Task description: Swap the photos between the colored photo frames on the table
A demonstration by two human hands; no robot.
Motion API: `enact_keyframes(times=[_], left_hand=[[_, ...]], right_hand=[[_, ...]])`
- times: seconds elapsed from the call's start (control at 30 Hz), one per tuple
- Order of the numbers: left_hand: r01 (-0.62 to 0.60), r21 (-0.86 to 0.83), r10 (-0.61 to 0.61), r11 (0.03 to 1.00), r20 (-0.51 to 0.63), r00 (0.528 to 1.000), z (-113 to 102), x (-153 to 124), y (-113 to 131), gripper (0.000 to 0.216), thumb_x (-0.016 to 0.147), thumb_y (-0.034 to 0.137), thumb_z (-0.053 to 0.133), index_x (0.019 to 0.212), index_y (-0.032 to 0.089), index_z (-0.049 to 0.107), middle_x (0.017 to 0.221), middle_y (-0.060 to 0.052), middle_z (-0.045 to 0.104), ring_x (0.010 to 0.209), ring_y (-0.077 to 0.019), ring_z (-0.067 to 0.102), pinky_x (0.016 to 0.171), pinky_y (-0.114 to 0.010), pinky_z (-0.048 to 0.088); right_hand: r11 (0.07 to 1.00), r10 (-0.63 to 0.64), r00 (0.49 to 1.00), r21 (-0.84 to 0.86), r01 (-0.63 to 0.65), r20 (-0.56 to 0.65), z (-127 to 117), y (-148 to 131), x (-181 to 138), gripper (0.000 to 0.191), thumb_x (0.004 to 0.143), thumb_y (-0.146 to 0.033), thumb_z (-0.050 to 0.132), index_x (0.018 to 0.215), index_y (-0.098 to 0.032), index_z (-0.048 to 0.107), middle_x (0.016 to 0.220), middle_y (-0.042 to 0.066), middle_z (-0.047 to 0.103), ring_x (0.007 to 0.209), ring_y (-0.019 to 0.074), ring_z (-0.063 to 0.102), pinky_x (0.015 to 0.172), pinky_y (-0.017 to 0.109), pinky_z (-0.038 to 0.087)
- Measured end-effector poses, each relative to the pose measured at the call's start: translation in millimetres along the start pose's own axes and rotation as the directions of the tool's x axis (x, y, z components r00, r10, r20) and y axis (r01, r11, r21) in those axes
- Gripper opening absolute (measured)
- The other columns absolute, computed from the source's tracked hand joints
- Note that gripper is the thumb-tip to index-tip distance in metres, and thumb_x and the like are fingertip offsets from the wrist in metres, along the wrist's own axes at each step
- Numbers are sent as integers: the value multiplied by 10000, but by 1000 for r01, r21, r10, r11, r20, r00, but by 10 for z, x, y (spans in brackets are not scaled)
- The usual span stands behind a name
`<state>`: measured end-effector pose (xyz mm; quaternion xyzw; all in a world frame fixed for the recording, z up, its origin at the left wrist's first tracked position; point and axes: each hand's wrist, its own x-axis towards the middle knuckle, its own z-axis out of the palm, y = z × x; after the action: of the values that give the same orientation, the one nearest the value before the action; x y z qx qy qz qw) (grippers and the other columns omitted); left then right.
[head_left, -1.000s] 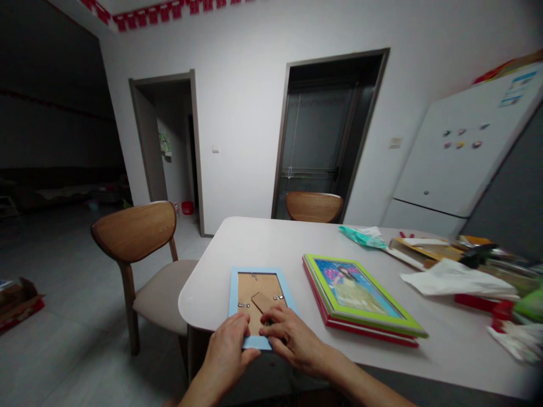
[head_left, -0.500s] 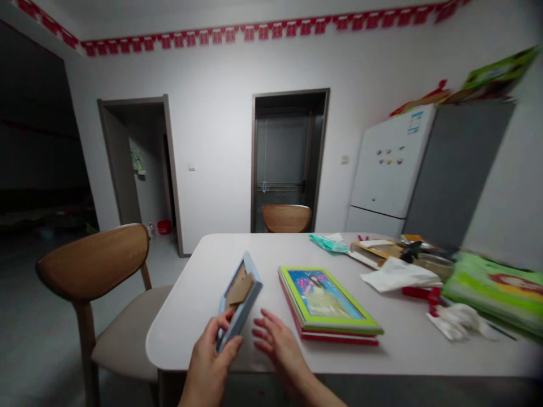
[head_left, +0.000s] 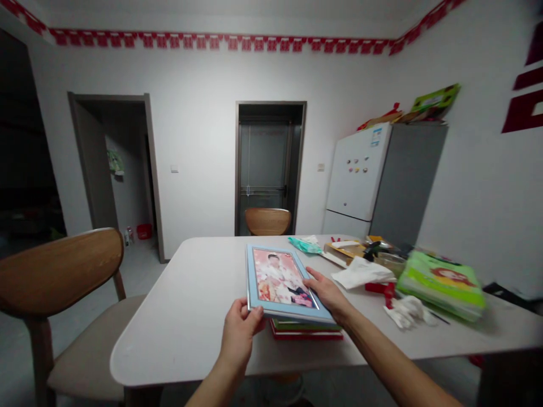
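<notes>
A light-blue picture frame [head_left: 280,277] faces up, tilted a little, with a pink photo of a person in white inside it. My left hand [head_left: 240,330] pinches its near left corner between thumb and fingers. On the right edge, my right hand [head_left: 326,291] grips the frame with fingers resting over its border. Beneath it lies a stack of a green and a red picture frame [head_left: 307,334], mostly hidden by the blue one. Whether the blue frame touches the stack I cannot tell.
On the white table [head_left: 178,311], to the right, lie white paper [head_left: 362,274], crumpled white gloves or tissue [head_left: 407,312], a green package [head_left: 441,285] and a teal wrapper [head_left: 304,245]. Wooden chairs stand at the left [head_left: 63,271] and far side [head_left: 268,220].
The blue frame has turned from edge-on, back showing, to picture side up, and moved right over the stack. My right hand has taken hold of it. The view has swung right.
</notes>
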<state>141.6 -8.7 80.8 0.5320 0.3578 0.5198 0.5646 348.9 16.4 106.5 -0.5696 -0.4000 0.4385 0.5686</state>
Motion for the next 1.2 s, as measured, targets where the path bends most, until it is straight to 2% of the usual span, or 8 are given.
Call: enact_keyframes(times=[0.07,0.2,0.4,0.57,0.7,0.83,1.03,1.2], left_hand=[[12,87,-15,996,29,999,125,108,-169,288,660,389,538,816,150,502,754,-55,645,699,-166,601,655,-272,455],[14,257,-12,966,-12,1000,278,272,-441,161,615,299,573,681,155,541,721,-59,640,726,-198,579,679,-289,420],[14,366,-24,931,23,999,280,302,-589,287,612,210,554,891,142,547,905,-85,628,803,-190,572,721,-268,412],[-8,343,-23,939,86,996,248,205,-605,496,573,96,541,1059,179,485,1011,-47,613,888,-167,566,756,-221,416],[-6,360,1,933,13,1000,65,188,-583,544,569,55,512,1092,195,465,1002,-33,619,905,-173,561,770,-225,408],[42,385,6,922,-121,993,-353,262,-535,542,590,71,517,1115,186,443,1034,-44,606,947,-180,544,805,-229,388],[86,425,50,901,-298,953,-1057,477,-407,534,608,56,484,1128,164,426,1059,-57,588,986,-180,525,836,-242,369],[96,401,76,911,-393,916,-1305,530,-347,478,593,59,516,1052,185,487,983,-45,621,952,-193,544,815,-254,387]], right_hand=[[988,-10,997,-153,23,81,-218,22,199,545,639,-176,485,1180,-137,430,753,30,670,566,147,601,522,234,460],[932,-33,999,-360,43,34,-465,131,460,412,606,-178,515,1012,-146,578,743,15,674,613,144,604,584,221,458],[930,-12,998,-367,-9,-56,-579,321,363,438,641,-347,522,1023,-140,577,948,103,634,767,177,594,674,265,440],[962,25,1000,-272,-23,5,-539,544,165,466,634,-385,443,1006,-139,578,874,83,656,727,208,595,651,297,426],[964,-34,996,-259,55,87,-272,600,111,455,597,-294,475,1015,-139,563,881,51,652,734,199,581,644,273,412],[944,-94,983,-299,137,156,260,576,142,398,627,-270,472,996,-152,564,902,36,640,753,184,567,640,259,412],[955,-188,974,-208,211,124,1132,546,290,283,772,-313,474,1006,-162,526,1003,42,562,846,172,537,710,311,439],[953,-204,971,-200,226,125,1470,529,437,290,805,-317,446,1043,-156,489,1055,50,512,895,170,517,752,356,442]])
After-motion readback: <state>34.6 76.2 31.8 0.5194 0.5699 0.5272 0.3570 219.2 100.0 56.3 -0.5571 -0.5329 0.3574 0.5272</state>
